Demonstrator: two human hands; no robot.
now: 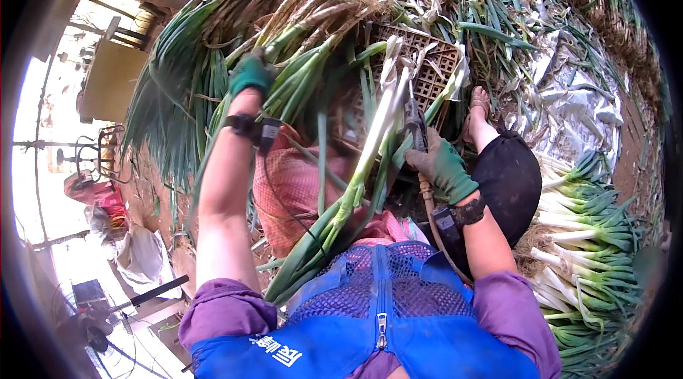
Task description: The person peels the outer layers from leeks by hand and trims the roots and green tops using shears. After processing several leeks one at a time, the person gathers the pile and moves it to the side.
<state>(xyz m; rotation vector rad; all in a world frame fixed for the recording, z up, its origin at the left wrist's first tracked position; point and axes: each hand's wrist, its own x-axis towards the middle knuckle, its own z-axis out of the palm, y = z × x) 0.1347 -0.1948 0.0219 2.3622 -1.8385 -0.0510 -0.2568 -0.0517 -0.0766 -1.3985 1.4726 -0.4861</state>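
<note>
Left hand, green knitted glove, black wrist strap: fingers closed round leaves of the loose heap of long green onions with dry brown roots; arm stretched far out, seemingly to draw stalks from that heap towards the lap; right hand, matching glove: clenched on a dark metal nozzle tool, tip pointing up above the grip, fed by a tan rubber hose that trails below the grip along the forearm; just inward of this grip, a single long onion with white stalk and green leaves slants across a pink chequered lap cloth, white end raised beside the tool tip, probably so the tool can reach it; beyond the right grip, a brown lattice plastic crate props stalks; outward of it, a stack of trimmed white-and-green onions, ends aligned, kept apart from the heap
</note>
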